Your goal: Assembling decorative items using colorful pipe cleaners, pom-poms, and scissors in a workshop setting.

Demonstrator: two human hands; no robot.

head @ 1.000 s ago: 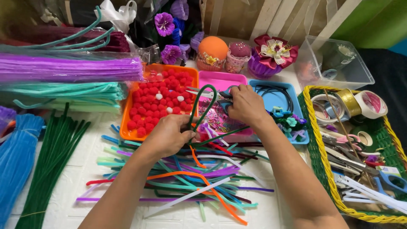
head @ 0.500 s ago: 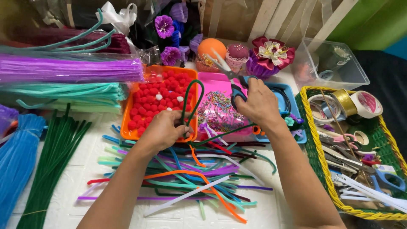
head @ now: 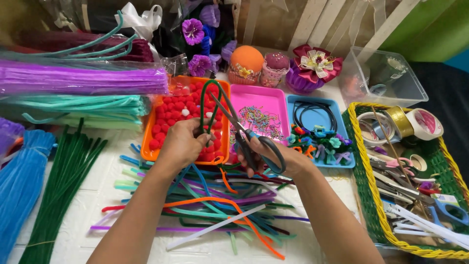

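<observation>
Within 1 second the right hand [head: 273, 159] has fetched scissors [head: 249, 137], blades open at the looped green pipe cleaner [head: 207, 105] that the left hand [head: 183, 144] fingers pinch, so cutting looks near.

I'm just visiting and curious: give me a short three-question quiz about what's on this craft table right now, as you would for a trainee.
1. True or false: the right hand holds scissors with their blades open beside the looped dark green pipe cleaner.
2. Which tray holds the red pompoms? A. pink tray B. orange tray C. blue tray
3. Fill in: the left hand pinches the dark green pipe cleaner, which is bent into a ____.

Key: 1. True. 2. B. 3. Loop.
</observation>
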